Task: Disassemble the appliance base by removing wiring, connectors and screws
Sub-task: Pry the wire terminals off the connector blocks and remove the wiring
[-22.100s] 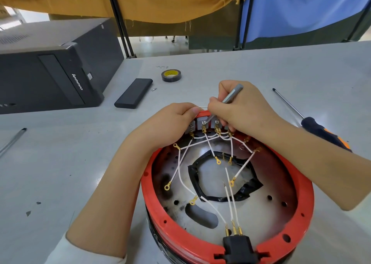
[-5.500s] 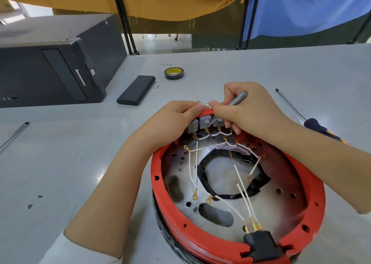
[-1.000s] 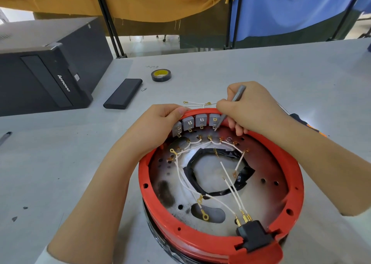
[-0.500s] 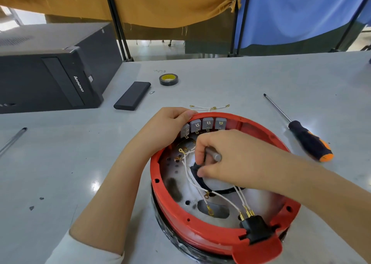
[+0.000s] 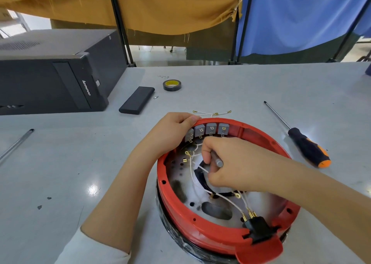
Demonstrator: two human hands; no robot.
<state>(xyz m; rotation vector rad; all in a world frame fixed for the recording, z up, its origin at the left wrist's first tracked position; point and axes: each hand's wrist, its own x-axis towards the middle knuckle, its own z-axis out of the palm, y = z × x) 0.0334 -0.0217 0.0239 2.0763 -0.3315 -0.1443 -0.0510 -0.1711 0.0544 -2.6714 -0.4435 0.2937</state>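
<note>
Left hand (image 5: 170,132) grips the red base (image 5: 200,230) rim; right hand (image 5: 230,163) pinches a white wire (image 5: 202,169) inside.

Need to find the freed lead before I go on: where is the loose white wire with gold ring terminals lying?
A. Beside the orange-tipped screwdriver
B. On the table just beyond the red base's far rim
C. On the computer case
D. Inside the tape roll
B: the loose white wire lies on the grey table just beyond the far rim of the red base, outside it.

Four grey switch blocks (image 5: 206,131) sit in a row on the one red base (image 5: 216,237). On the bench (image 5: 230,83) lie one orange-tipped screwdriver (image 5: 307,149), one tape roll (image 5: 172,85), one black flat case (image 5: 137,100) and one computer tower (image 5: 50,77).
</note>
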